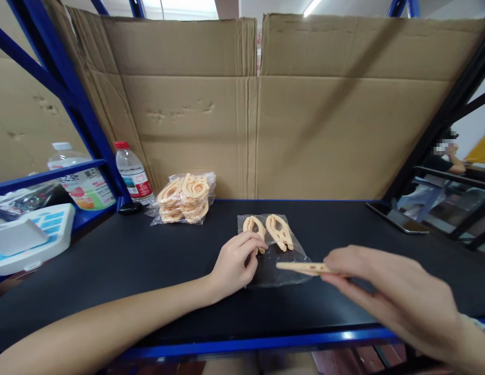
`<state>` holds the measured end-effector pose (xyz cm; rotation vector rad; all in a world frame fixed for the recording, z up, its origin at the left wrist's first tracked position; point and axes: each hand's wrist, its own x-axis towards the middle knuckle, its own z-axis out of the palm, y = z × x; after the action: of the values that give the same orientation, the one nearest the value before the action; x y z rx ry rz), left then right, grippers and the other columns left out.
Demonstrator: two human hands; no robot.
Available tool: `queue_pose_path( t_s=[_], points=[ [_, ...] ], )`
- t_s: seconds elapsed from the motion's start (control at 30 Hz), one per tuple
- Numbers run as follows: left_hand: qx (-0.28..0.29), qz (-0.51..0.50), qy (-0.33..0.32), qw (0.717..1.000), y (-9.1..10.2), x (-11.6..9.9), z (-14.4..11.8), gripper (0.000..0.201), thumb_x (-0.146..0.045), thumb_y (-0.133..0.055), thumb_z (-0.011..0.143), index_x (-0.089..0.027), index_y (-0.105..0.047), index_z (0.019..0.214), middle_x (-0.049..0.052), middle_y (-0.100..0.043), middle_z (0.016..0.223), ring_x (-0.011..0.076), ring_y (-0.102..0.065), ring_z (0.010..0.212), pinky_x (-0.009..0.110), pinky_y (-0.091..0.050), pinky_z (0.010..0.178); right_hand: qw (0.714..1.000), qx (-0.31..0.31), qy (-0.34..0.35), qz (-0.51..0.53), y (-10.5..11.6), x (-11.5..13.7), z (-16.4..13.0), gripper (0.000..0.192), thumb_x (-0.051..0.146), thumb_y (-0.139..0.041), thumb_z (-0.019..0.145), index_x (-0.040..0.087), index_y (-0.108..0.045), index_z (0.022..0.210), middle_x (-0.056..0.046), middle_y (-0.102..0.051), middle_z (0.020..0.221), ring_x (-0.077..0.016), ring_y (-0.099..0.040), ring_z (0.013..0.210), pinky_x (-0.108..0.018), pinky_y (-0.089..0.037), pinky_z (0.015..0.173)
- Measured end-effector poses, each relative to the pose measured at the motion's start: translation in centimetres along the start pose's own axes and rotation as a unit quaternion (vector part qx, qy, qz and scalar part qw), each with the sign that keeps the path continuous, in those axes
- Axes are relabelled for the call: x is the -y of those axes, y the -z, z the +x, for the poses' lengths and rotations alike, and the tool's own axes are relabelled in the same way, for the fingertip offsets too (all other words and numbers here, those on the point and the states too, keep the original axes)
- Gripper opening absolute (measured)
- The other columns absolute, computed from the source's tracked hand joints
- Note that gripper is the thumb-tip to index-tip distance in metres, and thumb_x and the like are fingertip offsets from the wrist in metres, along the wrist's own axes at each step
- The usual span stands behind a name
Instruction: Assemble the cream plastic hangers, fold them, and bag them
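A clear plastic bag (279,273) lies flat on the black table, with two beige folding hangers (279,232) side by side at its far end. My left hand (236,260) is curled at the bag's left side, its fingertips over the lower end of the left hanger; the exact grip is partly hidden. To the right, my right hand (386,286) pinches another beige folding hanger (302,267) between thumb and fingers. That hanger is seen edge-on, above the bag's near right part, pointing left.
A filled bag of stacked beige hangers (183,198) sits at the back left, near a red-capped water bottle (133,174). A white device with blue keys (50,229) stands far left, a phone (396,217) at the right. Cardboard (344,130) walls the back. Another person (447,153) is beyond the right frame.
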<state>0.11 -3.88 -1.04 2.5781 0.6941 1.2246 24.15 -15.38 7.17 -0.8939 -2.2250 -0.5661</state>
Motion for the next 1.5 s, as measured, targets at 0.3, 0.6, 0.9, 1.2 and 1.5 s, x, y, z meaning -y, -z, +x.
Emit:
queue_pose_path(
  t_s=[0.3,0.6,0.9,1.2,1.5],
  points=[
    [-0.029,-0.009,-0.020,0.999,0.1,-0.2,0.2,0.039,0.005,-0.042,0.077,-0.018,-0.061,0.102,0.007,-0.062,0.103,0.0182,-0.058,0.100,0.034,-0.049,0.089,0.974,0.018,0.185,-0.132,-7.2,1.0,1.6,0.020,0.007,-0.047,0.087,0.014,-0.064,0.078,-0.004,-0.059,0.065,-0.0169,-0.054,0.057,-0.031,-0.044,0.054],
    [-0.022,-0.002,-0.013,1.000,0.5,-0.2,0.5,0.030,-0.001,-0.045,0.081,-0.018,-0.061,0.100,0.007,-0.064,0.101,0.0190,-0.059,0.099,0.034,-0.049,0.087,0.982,0.091,0.060,-0.156,-8.6,-0.9,-0.1,0.028,0.003,-0.044,0.084,0.008,-0.064,0.102,-0.013,-0.066,0.088,-0.0238,-0.057,0.083,-0.034,-0.049,0.065],
    [0.136,0.011,0.009,0.991,5.5,-1.0,1.7,0.046,0.008,-0.039,0.060,-0.019,-0.053,0.094,0.004,-0.058,0.103,0.0183,-0.055,0.104,0.033,-0.046,0.091,0.965,0.195,-0.051,0.167,-5.1,-6.1,-2.4,0.038,0.000,-0.050,0.076,0.021,-0.057,0.107,-0.011,-0.040,0.135,-0.0213,-0.044,0.123,-0.038,-0.043,0.099],
    [0.110,0.049,0.086,0.989,4.9,-2.3,-1.2,0.012,-0.014,-0.048,0.087,-0.019,-0.056,0.080,0.005,-0.066,0.103,0.0173,-0.063,0.094,0.030,-0.050,0.082,0.935,0.088,-0.182,0.290,-7.8,-6.2,-2.6,0.015,0.021,-0.052,0.091,0.018,-0.055,0.077,-0.008,-0.062,0.102,-0.0179,-0.060,0.093,-0.034,-0.047,0.084],
    [-0.004,-0.058,0.250,0.966,4.0,-7.2,-5.1,0.016,-0.027,-0.051,0.090,-0.021,-0.046,0.076,-0.005,-0.060,0.061,0.0118,-0.061,0.057,0.021,-0.048,0.059,0.826,0.059,-0.384,0.409,-5.5,-0.1,-5.3,0.018,0.032,-0.048,0.093,0.021,-0.043,0.081,0.002,-0.060,0.065,-0.0143,-0.058,0.064,-0.027,-0.046,0.064]
  ],
)
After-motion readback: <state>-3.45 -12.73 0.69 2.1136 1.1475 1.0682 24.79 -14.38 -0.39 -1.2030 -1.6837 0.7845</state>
